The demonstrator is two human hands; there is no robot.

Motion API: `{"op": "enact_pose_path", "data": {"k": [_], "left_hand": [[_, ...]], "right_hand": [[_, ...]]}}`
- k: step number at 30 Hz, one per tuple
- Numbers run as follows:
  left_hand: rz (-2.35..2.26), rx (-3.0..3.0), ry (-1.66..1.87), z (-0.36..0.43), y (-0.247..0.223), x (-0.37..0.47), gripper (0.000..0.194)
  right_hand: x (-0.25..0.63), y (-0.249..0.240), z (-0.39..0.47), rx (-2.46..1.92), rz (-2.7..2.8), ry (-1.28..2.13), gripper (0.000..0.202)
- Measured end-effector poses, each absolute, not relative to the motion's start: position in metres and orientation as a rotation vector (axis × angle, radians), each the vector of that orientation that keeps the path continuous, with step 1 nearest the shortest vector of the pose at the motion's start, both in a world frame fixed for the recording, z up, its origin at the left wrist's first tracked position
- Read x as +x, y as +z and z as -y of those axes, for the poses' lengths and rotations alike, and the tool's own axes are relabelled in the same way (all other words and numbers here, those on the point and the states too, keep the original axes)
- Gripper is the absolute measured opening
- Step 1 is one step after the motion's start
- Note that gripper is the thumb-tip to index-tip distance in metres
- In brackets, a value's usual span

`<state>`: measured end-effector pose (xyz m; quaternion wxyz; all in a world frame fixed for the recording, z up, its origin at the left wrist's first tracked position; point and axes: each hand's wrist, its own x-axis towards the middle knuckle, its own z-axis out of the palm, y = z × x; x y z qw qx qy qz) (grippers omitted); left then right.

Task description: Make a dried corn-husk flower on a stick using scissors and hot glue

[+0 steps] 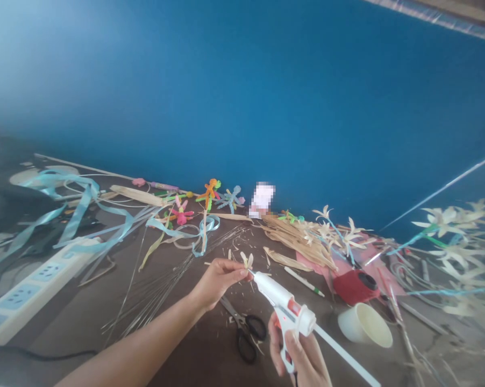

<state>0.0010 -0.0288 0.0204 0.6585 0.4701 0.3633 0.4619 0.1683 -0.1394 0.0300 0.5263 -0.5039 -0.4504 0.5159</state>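
Note:
My left hand (222,277) is closed in a pinch on a small pale flower (247,260) near the middle of the table. Wrapped round the handle of a white glue gun (277,293) is my right hand (297,352). The gun's nozzle points up and left and meets the base of the flower at my left fingertips; whether they touch is too small to tell. A white glue stick (345,355) sticks out of the gun's back end. Black-handled scissors (246,333) lie below, between my hands.
A white power strip (28,293) and blue ribbon (81,209) lie at the left. Thin wires (157,290) spread left of centre. Dried husks (299,239), a red object (355,286), a pale cup (365,325) and white flowers (440,220) are at the right. A blue wall (242,107) stands behind.

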Motion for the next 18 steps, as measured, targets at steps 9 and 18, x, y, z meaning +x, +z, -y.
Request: {"op": "enact_pose_path", "data": {"k": [9, 18], "left_hand": [[-0.8, 1.048, 1.045, 0.0278, 0.018, 0.0005, 0.012], [-0.789, 1.049, 1.042, 0.0274, 0.0189, 0.0001, 0.011]], "right_hand": [[0.1701, 0.0284, 0.1368, -1.167, 1.157, 1.253, 0.038], [0.1689, 0.0332, 0.1388, -1.242, 1.152, 1.221, 0.036]]}}
